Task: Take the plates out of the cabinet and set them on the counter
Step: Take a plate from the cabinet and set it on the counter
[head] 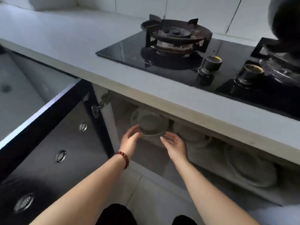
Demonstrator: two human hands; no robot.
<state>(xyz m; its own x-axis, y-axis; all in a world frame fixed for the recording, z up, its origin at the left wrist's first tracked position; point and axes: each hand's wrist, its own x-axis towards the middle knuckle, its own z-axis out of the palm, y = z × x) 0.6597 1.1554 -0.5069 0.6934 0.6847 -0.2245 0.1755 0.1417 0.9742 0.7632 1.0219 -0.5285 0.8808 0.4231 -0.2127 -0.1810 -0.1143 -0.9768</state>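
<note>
Head view: my left hand curls its fingers round the glass plate rim inside the cabinet, right hand spread just beside it — gripped on 1 side only, it could tip and strike the bench edge.

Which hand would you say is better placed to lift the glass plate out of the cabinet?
Left. The left hand curls round the rim of the glass plate inside the cabinet; the right hand lies open beside the rim, gripping nothing.
</note>
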